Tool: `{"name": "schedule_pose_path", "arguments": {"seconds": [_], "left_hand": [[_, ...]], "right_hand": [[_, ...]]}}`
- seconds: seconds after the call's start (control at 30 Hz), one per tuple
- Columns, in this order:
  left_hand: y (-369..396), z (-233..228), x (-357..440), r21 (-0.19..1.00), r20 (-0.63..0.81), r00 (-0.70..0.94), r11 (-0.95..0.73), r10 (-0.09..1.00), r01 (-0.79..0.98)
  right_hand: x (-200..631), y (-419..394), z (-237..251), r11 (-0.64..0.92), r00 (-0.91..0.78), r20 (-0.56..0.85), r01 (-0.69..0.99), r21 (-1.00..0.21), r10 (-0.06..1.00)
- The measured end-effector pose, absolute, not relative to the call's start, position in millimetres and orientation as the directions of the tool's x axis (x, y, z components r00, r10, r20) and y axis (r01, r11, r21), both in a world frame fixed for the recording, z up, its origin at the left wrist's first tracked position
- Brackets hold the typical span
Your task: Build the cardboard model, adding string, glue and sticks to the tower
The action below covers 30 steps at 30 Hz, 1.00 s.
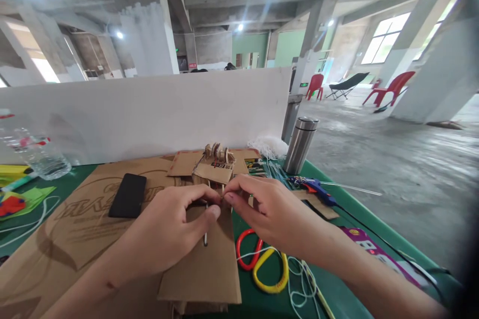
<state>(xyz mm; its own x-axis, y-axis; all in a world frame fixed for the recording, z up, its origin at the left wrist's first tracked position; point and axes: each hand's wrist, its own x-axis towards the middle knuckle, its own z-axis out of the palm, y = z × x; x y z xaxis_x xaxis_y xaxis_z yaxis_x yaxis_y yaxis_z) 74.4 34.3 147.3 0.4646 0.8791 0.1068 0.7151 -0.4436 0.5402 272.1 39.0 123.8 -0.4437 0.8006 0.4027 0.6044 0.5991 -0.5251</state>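
Note:
My left hand [187, 224] and my right hand [262, 207] meet over a cardboard structure [202, 274], fingertips nearly touching. Both are closed in a pinch; whatever lies between the fingers is too small to make out. Thin pale sticks rise just behind the fingertips. Below my left thumb, a short white stick with a dark tip [205, 239] stands out from the cardboard panel. Behind my hands, the structure carries a tilted cardboard flap [213, 173] and a row of round cardboard discs [219, 152]. Scissors with one red and one yellow handle loop [271, 289] lie beside my right forearm.
A black phone [128, 195] rests on a large cardboard sheet [86, 219] at left, near plastic bottles [48, 159]. On the right are a steel flask [300, 147], a blue glue gun [318, 190] with its cord and loose white string [299, 284]. A white partition [149, 114] stands behind.

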Motion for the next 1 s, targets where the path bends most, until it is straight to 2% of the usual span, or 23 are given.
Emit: {"name": "schedule_pose_path", "arguments": {"seconds": [0.17, 0.57, 0.7, 0.8, 1.0], "left_hand": [[38.1, 144.9, 73.9, 0.586, 0.147, 0.445, -0.440, 0.883, 0.681], [39.9, 152.1, 74.6, 0.483, 0.160, 0.442, -0.461, 0.882, 0.745], [37.9, 150.1, 77.4, 0.502, 0.168, 0.451, -0.470, 0.876, 0.726], [36.8, 147.7, 78.2, 0.534, 0.181, 0.464, -0.483, 0.867, 0.694], [37.1, 146.8, 76.6, 0.500, 0.174, 0.457, -0.478, 0.872, 0.722]], "right_hand": [[270.6, 40.3, 126.1, 0.583, -0.444, 0.378, 0.589, -0.560, 0.812], [271.7, 38.6, 116.9, 0.515, -0.397, 0.343, 0.508, -0.690, 0.851], [271.3, 37.0, 113.3, 0.475, -0.342, 0.339, 0.498, -0.726, 0.876], [268.6, 35.1, 115.0, 0.454, -0.326, 0.324, 0.508, -0.732, 0.888], [285.4, 32.6, 120.5, 0.447, -0.305, 0.330, 0.531, -0.720, 0.893]]}}
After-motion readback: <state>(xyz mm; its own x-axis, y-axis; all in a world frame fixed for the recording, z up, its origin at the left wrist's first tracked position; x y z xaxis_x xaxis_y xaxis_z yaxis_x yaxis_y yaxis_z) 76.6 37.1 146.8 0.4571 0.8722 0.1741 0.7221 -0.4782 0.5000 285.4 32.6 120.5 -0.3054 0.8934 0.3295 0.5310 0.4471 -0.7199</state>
